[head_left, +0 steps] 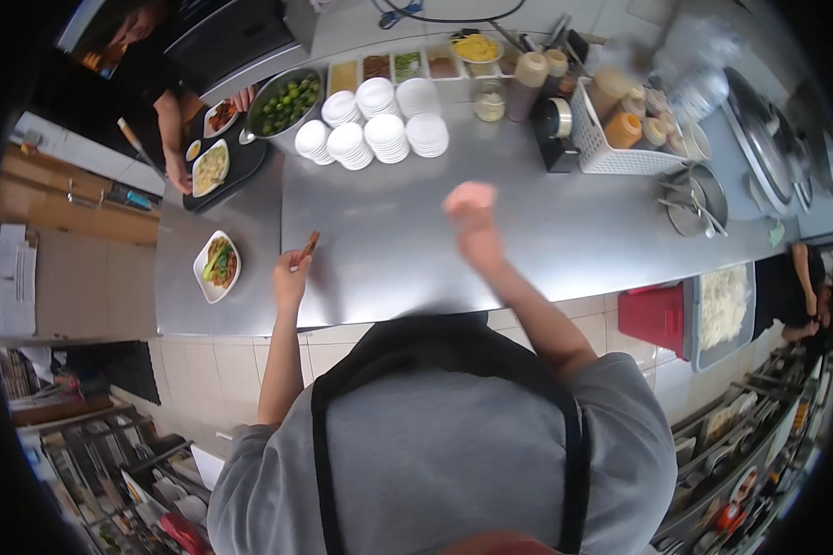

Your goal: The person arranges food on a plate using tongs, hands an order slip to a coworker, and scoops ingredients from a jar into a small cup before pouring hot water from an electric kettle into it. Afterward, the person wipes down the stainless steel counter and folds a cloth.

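Observation:
My left hand [292, 265] is closed on a small reddish-brown item [311, 243], held just above the steel counter [379, 250]. To its left sits a white bowl [217, 267] of food with green leaves. My right hand [473, 215] is raised over the middle of the counter and smeared by motion, so its fingers cannot be made out. Beyond both hands stand several stacks of small white dishes [385, 134].
A pot of green vegetables [287, 104] and a row of ingredient trays [376, 67] line the back. At back left, another person's hands touch a dark tray [242, 162] with dishes. Sauce bottles fill a white basket [611, 157] at right, beside a metal pot [710, 197].

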Motion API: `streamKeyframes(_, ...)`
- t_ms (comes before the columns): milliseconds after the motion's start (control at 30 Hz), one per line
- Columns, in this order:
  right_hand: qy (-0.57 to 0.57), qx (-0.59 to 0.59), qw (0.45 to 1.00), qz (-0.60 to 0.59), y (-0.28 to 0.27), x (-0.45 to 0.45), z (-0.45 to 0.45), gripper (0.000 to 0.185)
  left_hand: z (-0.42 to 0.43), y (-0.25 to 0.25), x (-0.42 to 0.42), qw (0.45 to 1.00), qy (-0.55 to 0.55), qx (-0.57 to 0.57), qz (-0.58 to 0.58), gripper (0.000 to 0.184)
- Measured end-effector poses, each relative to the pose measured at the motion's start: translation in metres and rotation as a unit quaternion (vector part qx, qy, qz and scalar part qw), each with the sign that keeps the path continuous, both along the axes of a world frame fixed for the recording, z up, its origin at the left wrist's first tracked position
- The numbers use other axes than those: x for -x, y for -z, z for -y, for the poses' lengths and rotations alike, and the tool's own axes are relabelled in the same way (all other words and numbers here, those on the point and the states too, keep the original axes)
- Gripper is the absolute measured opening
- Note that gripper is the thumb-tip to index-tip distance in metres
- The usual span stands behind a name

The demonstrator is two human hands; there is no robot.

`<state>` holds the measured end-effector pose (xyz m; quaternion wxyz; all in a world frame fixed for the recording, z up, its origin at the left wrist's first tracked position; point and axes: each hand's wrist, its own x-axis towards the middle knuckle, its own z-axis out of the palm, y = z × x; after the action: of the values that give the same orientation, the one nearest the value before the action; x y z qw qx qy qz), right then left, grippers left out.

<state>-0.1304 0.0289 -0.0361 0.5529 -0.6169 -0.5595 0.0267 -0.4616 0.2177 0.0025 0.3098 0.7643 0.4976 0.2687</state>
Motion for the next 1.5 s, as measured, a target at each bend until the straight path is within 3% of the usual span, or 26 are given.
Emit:
streamKeyframes(33, -0.001, 0.063, 0.997, 0.046, 0.009, 0.036, -0.011, 0.024, 0.002, -0.006, 0.000, 1.000, -0.010, 0.000, 0.001, 0.016)
streamKeyframes(100, -0.202, 0.081, 0.968, 0.128, 0.010, 0.085, -0.008, 0.025, 0.002, -0.015, 0.003, 1.000, -0.019, -0.006, 0.007, 0.015)
streamKeyframes(200, -0.219, 0.027, 0.971, 0.091, -0.007, 0.076, -0.040, 0.027, -0.005, -0.016, 0.022, 0.999, -0.043, -0.013, 0.029, 0.015)
streamKeyframes(267, -0.111, 0.046, 0.992, -0.029, -0.016, 0.034, -0.062, 0.027, -0.006, -0.016, 0.040, 0.998, -0.056, -0.018, 0.032, 0.015)
streamKeyframes(333, 0.182, 0.089, 0.966, 0.161, -0.012, -0.008, -0.082, 0.032, -0.003, -0.014, 0.057, 0.997, -0.069, -0.024, 0.035, 0.014)
streamKeyframes(433, 0.311, 0.190, 0.882, 0.299, -0.001, 0.005, -0.106, 0.023, -0.002, -0.010, 0.080, 0.994, -0.101, -0.007, 0.035, 0.014)
streamKeyframes(467, 0.306, 0.189, 0.884, 0.299, 0.020, 0.011, -0.120, 0.023, -0.003, -0.009, 0.086, 0.993, -0.105, -0.007, 0.046, 0.014)
streamKeyframes(533, 0.270, 0.183, 0.892, 0.313, 0.073, 0.029, -0.147, 0.027, -0.008, -0.003, 0.098, 0.992, -0.109, -0.010, 0.059, 0.014)
streamKeyframes(567, 0.267, 0.183, 0.892, 0.314, 0.066, 0.038, -0.148, 0.027, -0.011, -0.003, 0.103, 0.992, -0.112, -0.010, 0.059, 0.014)
streamKeyframes(600, 0.103, 0.218, 0.957, 0.163, 0.048, 0.048, -0.145, 0.030, -0.015, -0.003, 0.108, 0.992, -0.114, -0.012, 0.057, 0.014)
streamKeyframes(633, -0.066, 0.241, 0.968, 0.003, 0.035, 0.057, -0.143, 0.033, -0.019, -0.005, 0.112, 0.992, -0.116, -0.015, 0.056, 0.014)
streamKeyframes(767, -0.049, 0.176, 0.982, 0.052, 0.023, 0.049, -0.138, 0.035, -0.027, -0.011, 0.127, 0.990, -0.126, -0.019, 0.065, 0.014)
streamKeyframes(833, 0.166, 0.189, 0.947, 0.198, 0.006, 0.059, -0.141, 0.039, -0.027, -0.012, 0.133, 0.990, -0.127, -0.013, 0.063, 0.014)
streamKeyframes(967, 0.075, 0.027, 0.985, 0.155, 0.011, 0.124, -0.166, 0.041, -0.023, -0.007, 0.139, 0.990, -0.124, 0.008, 0.069, 0.014)
streamKeyframes(1033, -0.282, 0.110, 0.952, 0.050, 0.017, 0.141, -0.177, 0.041, -0.025, -0.007, 0.143, 0.990, -0.119, 0.007, 0.069, 0.014)
streamKeyframes(1067, -0.282, 0.108, 0.952, 0.052, 0.001, 0.147, -0.183, 0.041, -0.028, -0.008, 0.147, 0.990, -0.119, 0.005, 0.071, 0.014)
streamKeyframes(1133, -0.088, 0.127, 0.957, -0.245, -0.045, 0.157, -0.189, 0.036, -0.031, -0.010, 0.156, 0.988, -0.131, 0.012, 0.078, 0.014)
streamKeyframes(1167, -0.089, 0.126, 0.957, -0.244, -0.031, 0.153, -0.201, 0.036, -0.032, -0.009, 0.161, 0.988, -0.132, 0.011, 0.078, 0.014)
streamKeyframes(1200, 0.015, 0.104, 0.994, -0.044, -0.006, 0.143, -0.219, 0.033, -0.033, -0.007, 0.167, 0.987, -0.132, 0.019, 0.090, 0.014)
streamKeyframes(1233, 0.119, 0.076, 0.977, 0.158, 0.010, 0.139, -0.229, 0.030, -0.034, -0.005, 0.173, 0.986, -0.131, 0.027, 0.100, 0.014)
streamKeyframes(1267, 0.121, 0.075, 0.977, 0.158, 0.000, 0.144, -0.227, 0.030, -0.035, -0.005, 0.177, 0.986, -0.129, 0.026, 0.100, 0.014)
streamKeyframes(1300, -0.062, 0.257, 0.958, -0.108, -0.024, 0.151, -0.222, 0.028, -0.035, -0.005, 0.180, 0.985, -0.139, 0.028, 0.100, 0.012)
streamKeyframes(1333, -0.237, 0.404, 0.807, -0.360, -0.037, 0.159, -0.219, 0.031, -0.036, -0.004, 0.184, 0.983, -0.149, 0.031, 0.099, 0.011)
streamKeyframes(1367, -0.236, 0.402, 0.808, -0.360, -0.033, 0.165, -0.221, 0.031, -0.038, -0.004, 0.188, 0.984, -0.148, 0.029, 0.099, 0.011)
streamKeyframes(1433, -0.245, 0.198, 0.947, -0.061, -0.023, 0.178, -0.228, 0.035, -0.042, -0.003, 0.195, 0.980, -0.153, 0.051, 0.112, 0.011)
streamKeyframes(1500, -0.181, 0.153, 0.971, 0.029, -0.023, 0.173, -0.254, 0.036, -0.049, -0.004, 0.198, 0.982, -0.140, 0.044, 0.117, 0.012)
